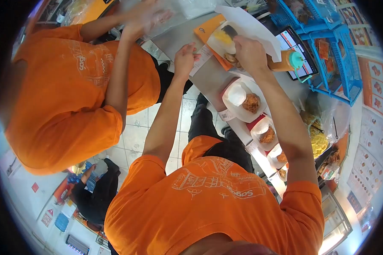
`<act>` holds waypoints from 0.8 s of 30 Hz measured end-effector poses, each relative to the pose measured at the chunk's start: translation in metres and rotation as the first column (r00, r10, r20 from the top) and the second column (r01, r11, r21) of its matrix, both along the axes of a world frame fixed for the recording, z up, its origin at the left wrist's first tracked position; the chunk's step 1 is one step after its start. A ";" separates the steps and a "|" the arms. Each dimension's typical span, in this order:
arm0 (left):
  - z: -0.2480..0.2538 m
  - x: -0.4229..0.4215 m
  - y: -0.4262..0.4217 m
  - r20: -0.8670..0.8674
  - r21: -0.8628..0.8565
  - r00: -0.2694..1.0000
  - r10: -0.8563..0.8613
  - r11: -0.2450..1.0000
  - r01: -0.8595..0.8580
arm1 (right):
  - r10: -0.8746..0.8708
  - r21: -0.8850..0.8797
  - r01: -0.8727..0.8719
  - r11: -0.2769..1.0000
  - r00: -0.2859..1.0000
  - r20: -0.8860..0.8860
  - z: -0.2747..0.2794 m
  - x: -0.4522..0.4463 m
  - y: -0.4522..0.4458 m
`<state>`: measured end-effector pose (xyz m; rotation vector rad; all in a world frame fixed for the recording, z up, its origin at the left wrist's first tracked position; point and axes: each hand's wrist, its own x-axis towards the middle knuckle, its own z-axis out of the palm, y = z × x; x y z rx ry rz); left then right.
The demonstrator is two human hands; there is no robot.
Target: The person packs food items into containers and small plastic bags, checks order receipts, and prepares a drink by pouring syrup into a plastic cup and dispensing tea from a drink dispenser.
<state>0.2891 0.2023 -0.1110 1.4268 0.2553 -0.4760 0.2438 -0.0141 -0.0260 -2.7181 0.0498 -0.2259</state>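
Note:
My right hand (pixel 250 54) reaches over an open white paper food box (pixel 219 41), its fingers curled and pinched together at the box's inner side. What they hold, if anything, is hidden. In the box lie yellow food (pixel 224 36), a dark piece (pixel 230 31) close to my fingertips and some brown food (pixel 230 58) by my wrist. The box's white lid (pixel 253 26) stands raised behind that hand. My left hand (pixel 185 60) hovers at the counter's edge with fingers loosely apart and nothing in them, beside a printed paper slip (pixel 201 59).
More boxes with fried chicken (pixel 251 103) line the counter (pixel 168 40) toward me. A bottle with a teal cap (pixel 295 60), a tablet (pixel 300 44) and blue baskets (pixel 334 63) stand right. At left, a co-worker in an orange shirt (pixel 68 89) handles clear plastic.

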 end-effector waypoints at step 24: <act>0.066 -0.208 -0.083 -0.293 0.924 0.530 -0.795 -0.093 0.372 | -0.724 0.915 0.359 -0.186 0.579 -0.374 0.133 -0.482 -0.228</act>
